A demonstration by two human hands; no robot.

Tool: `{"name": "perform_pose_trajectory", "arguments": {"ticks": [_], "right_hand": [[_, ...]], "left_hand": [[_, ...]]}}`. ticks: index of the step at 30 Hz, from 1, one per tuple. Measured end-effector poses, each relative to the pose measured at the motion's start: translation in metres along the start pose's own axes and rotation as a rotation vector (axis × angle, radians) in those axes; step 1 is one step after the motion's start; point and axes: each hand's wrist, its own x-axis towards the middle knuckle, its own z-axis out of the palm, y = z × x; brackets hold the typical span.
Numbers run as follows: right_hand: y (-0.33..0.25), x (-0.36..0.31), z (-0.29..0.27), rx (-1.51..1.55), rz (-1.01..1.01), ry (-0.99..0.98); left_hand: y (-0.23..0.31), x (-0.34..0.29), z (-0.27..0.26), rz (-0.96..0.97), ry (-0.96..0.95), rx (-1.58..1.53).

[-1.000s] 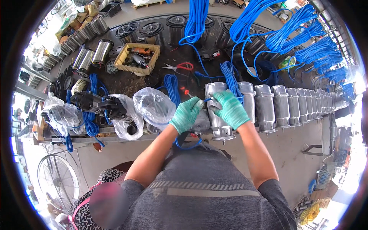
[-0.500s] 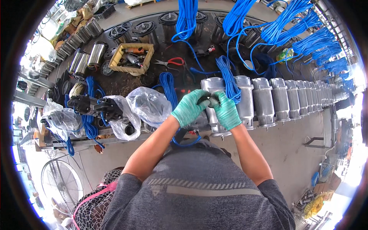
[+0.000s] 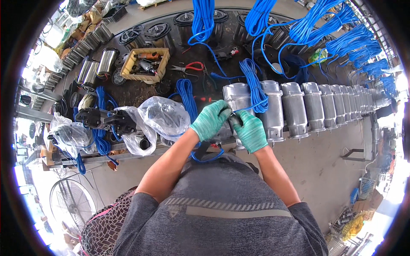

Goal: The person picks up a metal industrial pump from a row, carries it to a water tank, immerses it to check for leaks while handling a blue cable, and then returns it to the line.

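My left hand (image 3: 211, 121) and my right hand (image 3: 250, 131), both in green knitted gloves, meet over the near end of the row of metal motor housings (image 3: 270, 106). Their fingers are closed around a small dark part that is mostly hidden, so its kind cannot be made out. A thin strand from the blue cable coil (image 3: 254, 87) runs down to the fingertips. That coil lies draped over the first two housings. Left of my left hand is another blue cable coil (image 3: 185, 98), beside a part wrapped in clear plastic (image 3: 164, 117).
Red-handled pliers (image 3: 189, 67) and a yellow tool crate (image 3: 124, 71) lie farther back on the dark bench. More blue coils (image 3: 262, 17) hang along the far side. At left are black pump parts (image 3: 121, 123). A floor fan (image 3: 72, 200) and a person in patterned clothing (image 3: 104, 226) are nearby.
My right hand has turned and dropped slightly, its fingers curling further down over the small part. The blue strand now shows reaching my fingertips. The whole view has shifted a little.
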Motion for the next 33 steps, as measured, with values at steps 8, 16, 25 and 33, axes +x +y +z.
{"name": "perform_pose_trajectory", "arguments": {"ticks": [8, 16, 25, 33], "right_hand": [[0.002, 0.003, -0.015, -0.116, -0.359, -0.076], [0.018, -0.003, 0.005, -0.237, -0.333, -0.092], [0.017, -0.026, -0.005, -0.486, -0.168, -0.564], [0.079, -0.145, -0.078, 0.004, 0.730, -0.357]], "left_hand": [[-0.009, 0.001, 0.009, -0.117, 0.008, 0.021], [-0.020, 0.008, -0.001, -0.298, 0.032, -0.027], [0.030, 0.033, -0.039, 0.068, 0.023, -0.275], [0.040, 0.110, -0.023, 0.307, -0.230, 0.305]]}}
